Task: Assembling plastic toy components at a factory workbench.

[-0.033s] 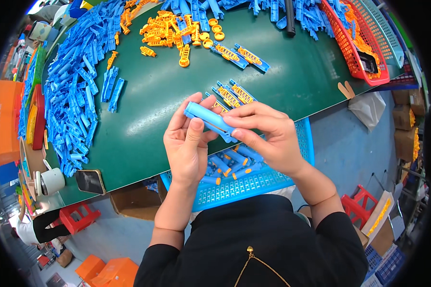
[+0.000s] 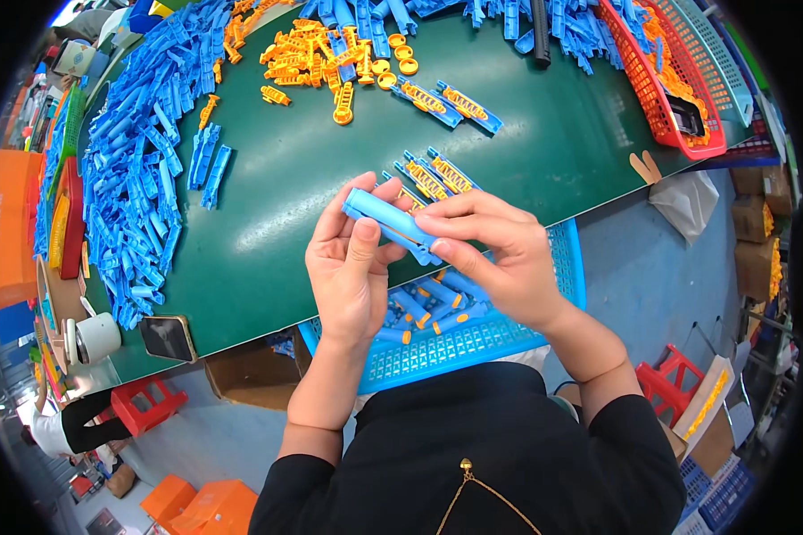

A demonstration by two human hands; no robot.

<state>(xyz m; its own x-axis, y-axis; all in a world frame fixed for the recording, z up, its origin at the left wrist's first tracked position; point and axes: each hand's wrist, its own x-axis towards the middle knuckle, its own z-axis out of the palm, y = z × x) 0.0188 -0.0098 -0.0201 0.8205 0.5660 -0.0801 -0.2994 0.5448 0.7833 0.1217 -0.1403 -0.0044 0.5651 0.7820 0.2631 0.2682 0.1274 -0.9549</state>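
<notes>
Holding a blue plastic tube [image 2: 391,223] up over the green table [image 2: 294,205], left hand [image 2: 350,267] wrapped round its underside with thumb on top, right hand [image 2: 495,254] pinching the near end. Smooth, rounded, slightly tilted. Right below, a blue mesh basket [image 2: 473,343] with finished blue-and-orange pieces [image 2: 428,308]. Off left, a big heap of loose blue shells [image 2: 138,169].

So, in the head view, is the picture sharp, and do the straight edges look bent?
Head view: the hands, left and right, and the blue tube are sharp; the green table edge curves toward the rim; black corners ring the frame; lighting is even, with soft shadows and no strong glare.
</notes>
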